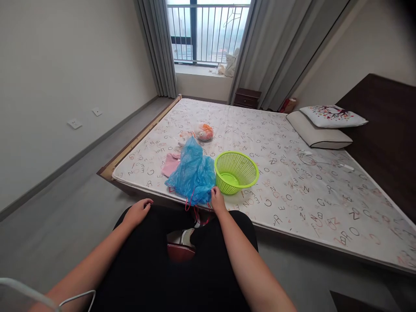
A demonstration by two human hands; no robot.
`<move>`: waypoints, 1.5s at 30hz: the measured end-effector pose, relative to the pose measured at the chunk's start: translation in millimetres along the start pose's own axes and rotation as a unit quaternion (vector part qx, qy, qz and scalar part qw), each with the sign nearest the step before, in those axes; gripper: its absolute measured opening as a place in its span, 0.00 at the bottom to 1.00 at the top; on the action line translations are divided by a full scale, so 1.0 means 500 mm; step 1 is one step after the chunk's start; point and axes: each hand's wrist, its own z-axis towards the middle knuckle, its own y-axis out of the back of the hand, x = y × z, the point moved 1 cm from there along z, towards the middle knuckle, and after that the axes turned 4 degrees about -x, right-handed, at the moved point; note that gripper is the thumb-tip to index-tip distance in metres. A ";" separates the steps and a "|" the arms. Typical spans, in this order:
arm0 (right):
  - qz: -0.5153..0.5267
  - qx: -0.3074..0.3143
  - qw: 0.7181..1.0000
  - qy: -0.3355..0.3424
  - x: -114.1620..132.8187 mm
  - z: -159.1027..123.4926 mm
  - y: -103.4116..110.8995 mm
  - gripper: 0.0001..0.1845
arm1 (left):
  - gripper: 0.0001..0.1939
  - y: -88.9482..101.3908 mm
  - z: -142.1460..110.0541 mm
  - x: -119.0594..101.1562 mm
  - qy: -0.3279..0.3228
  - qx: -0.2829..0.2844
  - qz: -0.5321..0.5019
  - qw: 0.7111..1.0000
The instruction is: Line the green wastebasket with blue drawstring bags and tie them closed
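Note:
A crumpled blue plastic bag (189, 170) with red drawstrings lies on the near edge of the mattress (282, 190). My right hand (217, 200) is closed on the bag's lower right corner, thumb and fingers pinched together. Just beyond that hand stands an upright green plastic basket (236, 172), with nothing visible inside it. My left hand (139, 211) rests on my left knee, its fingers loosely bent and the thumb apart, holding nothing. Partly behind the blue bag is a folded pink cloth (170, 164).
Farther back on the mattress lie an orange-and-white bundle (204, 131) and a whitish plastic wrap (186, 138). Pillows (333, 117) lean by the dark headboard (380, 117). A white cable (325, 162) lies at the right. A wooden bed rail (143, 136) borders the left side.

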 end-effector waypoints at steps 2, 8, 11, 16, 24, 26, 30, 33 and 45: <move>0.048 -0.039 0.998 -0.009 0.005 -0.007 0.008 0.15 | 0.18 0.000 0.000 0.002 -0.003 0.001 -0.005 1.000; 0.189 -0.097 0.973 -0.090 0.014 -0.037 0.002 0.20 | 0.17 -0.003 -0.001 0.002 -0.021 -0.010 -0.008 1.000; 0.241 -0.078 0.959 -0.130 0.033 -0.064 -0.001 0.20 | 0.17 -0.001 -0.009 -0.011 -0.039 -0.014 -0.008 0.999; 0.392 0.001 0.902 -0.178 0.086 -0.126 0.003 0.23 | 0.16 -0.009 -0.044 -0.062 -0.156 -0.025 -0.024 0.987; 0.452 0.095 0.861 -0.212 0.108 -0.161 -0.013 0.25 | 0.23 -0.080 -0.108 -0.204 -0.345 -0.043 -0.062 0.935; 0.435 0.090 0.872 -0.204 0.103 -0.156 -0.020 0.25 | 0.26 -0.100 -0.119 -0.231 -0.360 -0.013 -0.062 0.931; 0.405 0.075 0.892 -0.185 0.097 -0.154 -0.036 0.24 | 0.24 -0.134 -0.137 -0.269 -0.317 0.047 -0.132 0.938; 0.383 0.097 0.903 -0.170 0.099 -0.162 -0.046 0.23 | 0.22 -0.166 -0.138 -0.282 -0.181 0.051 -0.238 0.953; 0.242 0.170 0.954 -0.053 0.080 -0.161 -0.055 0.35 | 0.22 -0.233 -0.099 -0.271 0.118 0.139 -0.583 0.792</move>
